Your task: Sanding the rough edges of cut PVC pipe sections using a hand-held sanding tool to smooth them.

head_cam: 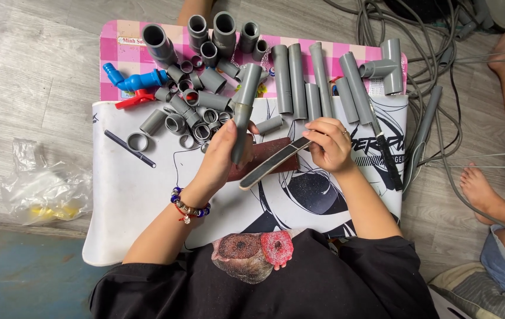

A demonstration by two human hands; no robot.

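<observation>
Seen from above: left hand (pixel 224 155) gripping grey pipe (pixel 242 112) upright, right hand (pixel 329 143) pinching flat sanding file (pixel 274 163), over white mat (pixel 128 201) strewn with grey pipe fittings (pixel 196 106).

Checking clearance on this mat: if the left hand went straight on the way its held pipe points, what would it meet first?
Probably the cluster of short grey pipe pieces just beyond the left hand and its grey pipe; depth is unclear.

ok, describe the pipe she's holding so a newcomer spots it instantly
Start at the pink checked mat piled with grey pipe offcuts. Just below it, the left hand grips one grey pipe upright. Unlike the loose pieces lying flat, it is lifted and has a dark band midway.
</observation>
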